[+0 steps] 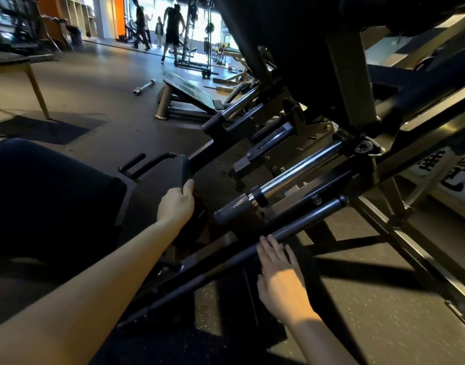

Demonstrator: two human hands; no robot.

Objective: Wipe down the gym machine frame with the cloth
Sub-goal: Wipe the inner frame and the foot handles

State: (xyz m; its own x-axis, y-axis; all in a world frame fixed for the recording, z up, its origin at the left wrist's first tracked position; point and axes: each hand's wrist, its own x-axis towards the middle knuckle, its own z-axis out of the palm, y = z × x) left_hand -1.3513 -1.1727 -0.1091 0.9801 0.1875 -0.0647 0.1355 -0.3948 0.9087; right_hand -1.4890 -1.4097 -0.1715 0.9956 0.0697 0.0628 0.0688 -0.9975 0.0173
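Black steel fills my view: the gym machine frame [352,83] slants from 7 o'clock up to 1 o'clock. My left grip [177,204], near centre, is curled round the cloth [198,217] (dark, reddish-brown, hard to read in this light) and presses it against a black plate [182,169] of the frame; the cloth hangs just below the fingers. My right grip [278,272], at 5 o'clock, lies flat with fingers straight, holding nothing, its tips touching a grey bar [305,223]. A chrome rail [297,172] runs just above that bar. At 11 o'clock a barbell [144,86] lies on the floor [94,83].
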